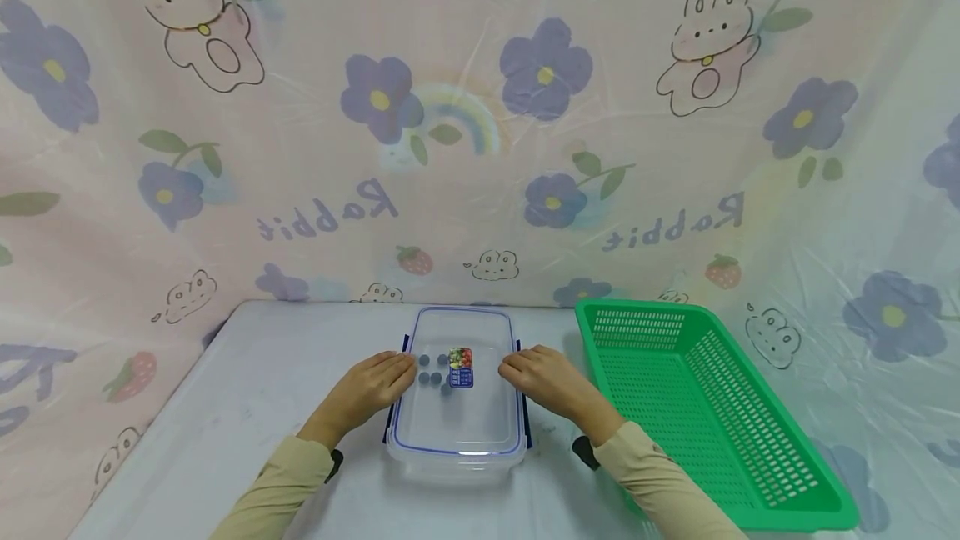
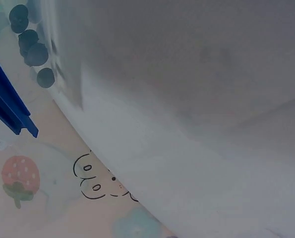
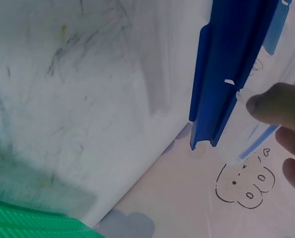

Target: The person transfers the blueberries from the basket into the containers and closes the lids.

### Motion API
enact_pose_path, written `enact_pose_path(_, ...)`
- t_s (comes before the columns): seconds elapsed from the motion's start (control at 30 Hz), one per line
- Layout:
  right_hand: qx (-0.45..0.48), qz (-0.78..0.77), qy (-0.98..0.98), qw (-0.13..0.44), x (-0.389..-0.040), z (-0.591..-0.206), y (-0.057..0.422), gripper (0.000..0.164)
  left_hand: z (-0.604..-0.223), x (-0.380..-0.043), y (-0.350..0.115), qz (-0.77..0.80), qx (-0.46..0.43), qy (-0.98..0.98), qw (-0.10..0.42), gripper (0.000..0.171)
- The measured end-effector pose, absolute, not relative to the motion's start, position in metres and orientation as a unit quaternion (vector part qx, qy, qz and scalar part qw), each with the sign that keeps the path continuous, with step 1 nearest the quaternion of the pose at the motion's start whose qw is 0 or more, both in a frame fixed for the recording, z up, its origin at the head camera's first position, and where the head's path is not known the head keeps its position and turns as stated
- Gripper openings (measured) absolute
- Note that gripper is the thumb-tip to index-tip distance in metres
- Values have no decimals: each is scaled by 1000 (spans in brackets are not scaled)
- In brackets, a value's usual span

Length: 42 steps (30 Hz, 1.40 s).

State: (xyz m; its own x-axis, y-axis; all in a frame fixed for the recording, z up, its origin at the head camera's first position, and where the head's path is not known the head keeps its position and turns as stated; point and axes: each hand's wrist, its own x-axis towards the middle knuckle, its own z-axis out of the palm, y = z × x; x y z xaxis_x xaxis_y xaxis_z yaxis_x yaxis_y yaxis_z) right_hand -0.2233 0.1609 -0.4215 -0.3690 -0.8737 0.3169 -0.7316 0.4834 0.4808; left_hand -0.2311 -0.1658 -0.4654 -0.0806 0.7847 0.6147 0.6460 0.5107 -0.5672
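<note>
A clear plastic food box stands lengthwise on the table, its clear lid with a blue seal lying on top. Several dark, round, blueberry-like pieces show through the left half, beside a printed fruit label. My left hand rests its fingers at the lid's left edge; the left wrist view does not show this hand. Across from it, my right hand touches the lid's right edge, thumb and fingers apart in the right wrist view. Blue latches stick out at both sides, unfastened.
A green plastic basket with perforated walls stands to the right of the box, close to my right forearm. The white table ends at a patterned curtain behind the box.
</note>
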Motion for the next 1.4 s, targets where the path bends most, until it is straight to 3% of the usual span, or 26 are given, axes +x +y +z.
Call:
enact_pose_path(0.3,481,-120,-834,242,-223,-423,160,19,-467,-230,-164,65,-486,-733,472,57)
enact_pose_path(0.67,451,-44,-873,181,-217,-422,159,20,-471,-224,-167,35,-484,-755,441,57)
enact_pose_path(0.8,410,11,-903,125,-213,-421,160,22,-468,-222,-168,-13,-479,-783,397,20)
enact_pose_path(0.83,399,22,-910,111,-212,-421,160,23,-467,-221,-168,-29,-474,-792,384,19)
enact_pose_path(0.9,379,31,-921,87,-209,-420,160,27,-464,-219,-166,-63,-458,-813,355,34)
enact_pose_path(0.97,367,28,-928,67,-207,-419,160,35,-460,-215,-164,-92,-434,-839,314,37)
enact_pose_path(1.07,350,21,-936,37,-205,-419,160,50,-454,-207,-161,-130,-390,-885,217,43)
enact_pose_path(1.2,329,22,-944,-3,-202,-421,159,72,-447,-197,-157,-143,-338,-926,90,68)
enact_pose_path(1.27,324,27,-946,-18,-200,-421,158,81,-444,-194,-155,-140,-325,-933,57,78)
enact_pose_path(1.4,314,39,-948,-37,-195,-420,156,94,-443,-190,-152,-132,-315,-939,45,86)
